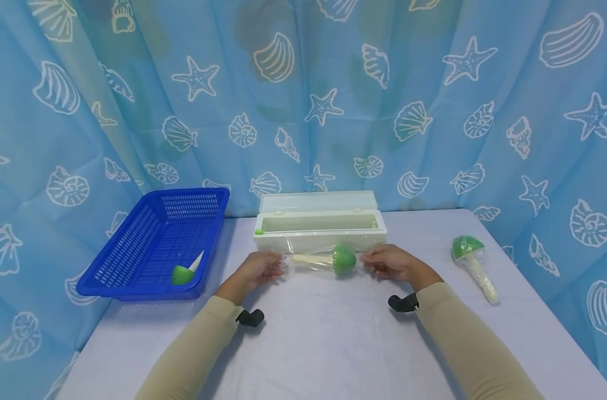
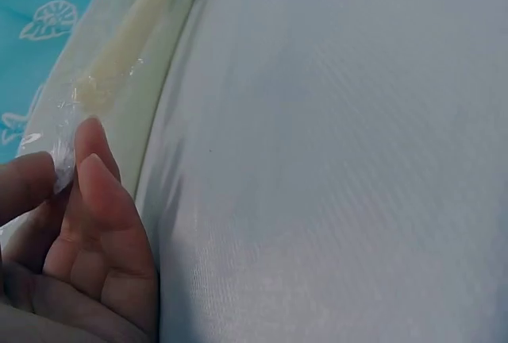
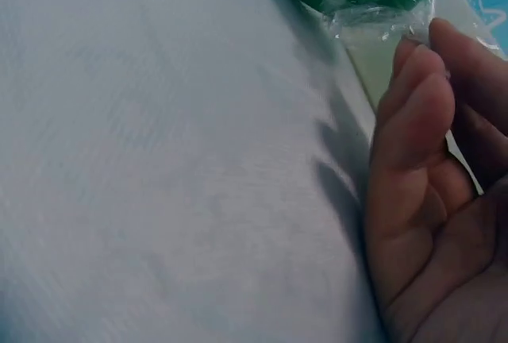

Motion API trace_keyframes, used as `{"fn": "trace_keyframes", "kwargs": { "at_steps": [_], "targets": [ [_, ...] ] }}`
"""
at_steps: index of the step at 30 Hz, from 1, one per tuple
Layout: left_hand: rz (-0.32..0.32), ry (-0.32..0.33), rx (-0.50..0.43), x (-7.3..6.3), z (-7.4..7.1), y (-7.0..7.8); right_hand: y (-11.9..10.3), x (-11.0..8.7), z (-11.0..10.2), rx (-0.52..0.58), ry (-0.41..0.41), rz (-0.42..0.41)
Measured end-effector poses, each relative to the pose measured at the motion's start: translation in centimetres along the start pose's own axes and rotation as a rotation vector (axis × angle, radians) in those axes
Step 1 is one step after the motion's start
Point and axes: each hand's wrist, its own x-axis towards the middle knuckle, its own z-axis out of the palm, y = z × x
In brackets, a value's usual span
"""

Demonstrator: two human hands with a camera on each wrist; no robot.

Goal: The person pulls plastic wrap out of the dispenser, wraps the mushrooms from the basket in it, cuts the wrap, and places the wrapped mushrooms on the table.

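Note:
A tool with a rounded green head and a cream handle lies sideways in clear plastic wrap, in front of a white wrap dispenser box. At the handle end my left hand pinches the gathered film between thumb and fingers; the left wrist view shows the twisted film at the fingertips. My right hand pinches the film just beyond the green head. Film also stretches over the front of the box.
The box's translucent lid stands raised, with a green piece at its left end. At left, a blue basket holds a similar green-headed tool. Another, wrapped in film, lies on the white-covered table at right. A curtain hangs behind.

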Motion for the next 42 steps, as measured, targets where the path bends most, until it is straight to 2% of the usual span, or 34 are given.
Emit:
{"fn": "trace_keyframes", "kwargs": {
  "at_steps": [8, 9, 15, 16, 19, 22, 25, 29, 32, 34, 36, 39, 42],
  "targets": [
    [0.005, 0.028, 0.093, 0.6, -0.4, -0.3, 0.3, 0.5, 0.8, -0.165, 0.064, -0.116],
    [0.003, 0.022, 0.099, 0.1, -0.4, 0.1, 0.4, 0.5, 0.7, -0.173, 0.065, -0.124],
    [0.008, 0.022, 0.144, -0.5, -0.9, 0.5, 0.3, 0.2, 0.1, -0.167, 0.028, -0.140],
    [0.009, 0.027, 0.153, -0.2, -1.2, 0.2, 0.2, 0.0, -0.1, -0.179, 0.029, -0.142],
    [0.009, 0.035, 0.186, -0.4, -2.0, 0.3, -0.3, -0.5, -1.0, -0.215, 0.085, -0.150],
    [0.031, 0.089, 0.214, -0.5, -2.8, 0.4, -1.5, -0.9, -1.5, -0.248, 0.180, -0.209],
    [0.111, 0.200, 0.228, -0.5, -3.3, 0.8, -3.5, -1.1, -0.9, -0.275, 0.227, -0.296],
    [0.303, 0.406, 0.293, -0.5, -3.4, 1.5, -6.6, -0.9, 1.9, -0.396, 0.190, -0.392],
    [0.423, 0.506, 0.357, -0.2, -3.1, 2.0, -8.8, -0.2, 5.1, -0.534, 0.143, -0.427],
    [0.471, 0.506, 0.359, 0.2, -2.8, 2.2, -10.1, 0.4, 7.3, -0.616, 0.115, -0.455],
    [0.492, 0.463, 0.311, 0.6, -2.4, 2.4, -11.1, 1.1, 9.4, -0.700, 0.099, -0.489],
    [0.492, 0.398, 0.221, 1.5, -1.8, 2.4, -11.9, 2.3, 12.2, -0.800, 0.073, -0.562],
    [0.480, 0.366, 0.158, 2.2, -1.3, 2.2, -12.3, 3.3, 14.8, -0.894, 0.076, -0.614]
  ]
}}
